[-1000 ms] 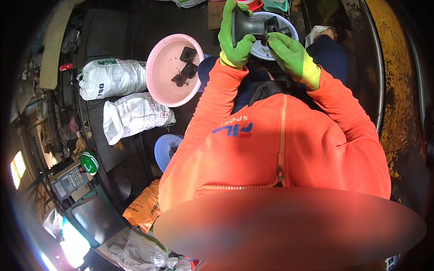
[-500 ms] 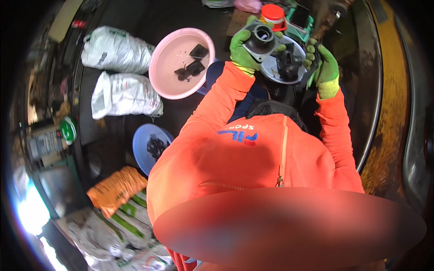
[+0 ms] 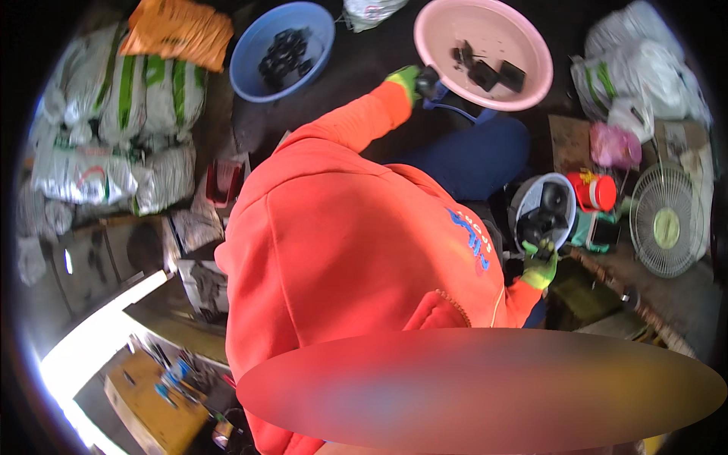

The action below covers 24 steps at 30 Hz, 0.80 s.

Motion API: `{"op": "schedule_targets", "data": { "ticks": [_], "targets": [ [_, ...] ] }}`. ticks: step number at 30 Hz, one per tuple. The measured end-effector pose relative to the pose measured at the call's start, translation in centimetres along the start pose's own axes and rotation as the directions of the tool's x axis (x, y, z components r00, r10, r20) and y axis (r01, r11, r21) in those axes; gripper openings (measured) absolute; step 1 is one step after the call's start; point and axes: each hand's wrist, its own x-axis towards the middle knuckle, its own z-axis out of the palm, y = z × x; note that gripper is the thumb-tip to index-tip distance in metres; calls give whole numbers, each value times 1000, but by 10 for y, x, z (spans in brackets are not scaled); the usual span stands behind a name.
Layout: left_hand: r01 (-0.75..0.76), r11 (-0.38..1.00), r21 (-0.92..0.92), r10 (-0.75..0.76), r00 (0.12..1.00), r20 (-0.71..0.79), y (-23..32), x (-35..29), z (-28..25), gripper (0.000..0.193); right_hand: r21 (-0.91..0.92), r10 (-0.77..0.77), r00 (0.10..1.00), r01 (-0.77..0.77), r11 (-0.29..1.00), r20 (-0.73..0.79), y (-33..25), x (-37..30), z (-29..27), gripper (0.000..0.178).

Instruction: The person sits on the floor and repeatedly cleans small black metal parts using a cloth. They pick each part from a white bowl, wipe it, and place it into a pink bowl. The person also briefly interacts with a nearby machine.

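"Black part [image 3: 427, 81], one, small and blurred on my feed: held up just beside the lower-left rim of the pink basin [image 3: 455, 26]. Contact with that rim: I cannot tell."

"And the hands?"

"Left hand [image 3: 408, 80], green glove, orange sleeve: curled around the black part. Right hand [image 3: 540, 265], same glove: at the lower rim of the pale basin [image 3: 533, 189], fingers bent. Something dark shows at the fingertips; from here I cannot tell whether it is gripped."

"Basin contents?"

"Pink: a few flat black pieces [image 3: 513, 76], lying apart from the rim. Pale: large glossy black mouldings [image 3: 553, 199], crowded together. Blue basin [image 3: 243, 59], to the left: one heap of small dark parts [image 3: 284, 57]."

"Surroundings, please."

"Red bucket [image 3: 604, 192], one, beside the pale basin. Pink bag [image 3: 615, 145], one, above the bucket. Round fan [image 3: 666, 227], one, far right. Orange sack [image 3: 176, 32], one, upper left, next to green-striped white sacks [image 3: 144, 106]. Table [image 3: 148, 413], yellow-brown, lower left, with tools."
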Motion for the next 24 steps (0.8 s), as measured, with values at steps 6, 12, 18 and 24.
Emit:
{"op": "schedule_targets", "data": {
  "ticks": [6,12,18,24],
  "targets": [
    [-312,950,-29,253,819,-515,87,87,-233,32,509,127,816,-465,725,564,-18,-16,13,40],
    [-320,824,467,468,849,-244,153,79,-203,34,102,40,949,-9,995,-313,-28,-46,82,42],
    [-955,-294,-46,236,-119,964,18,6,87,32,-294,-296,919,216,931,-261,-49,-69,187,43],
    [-807,524,271,-439,17,898,-145,-127,233,64,-699,-646,456,694,-173,612,-90,-60,258,27]
  ]
}}
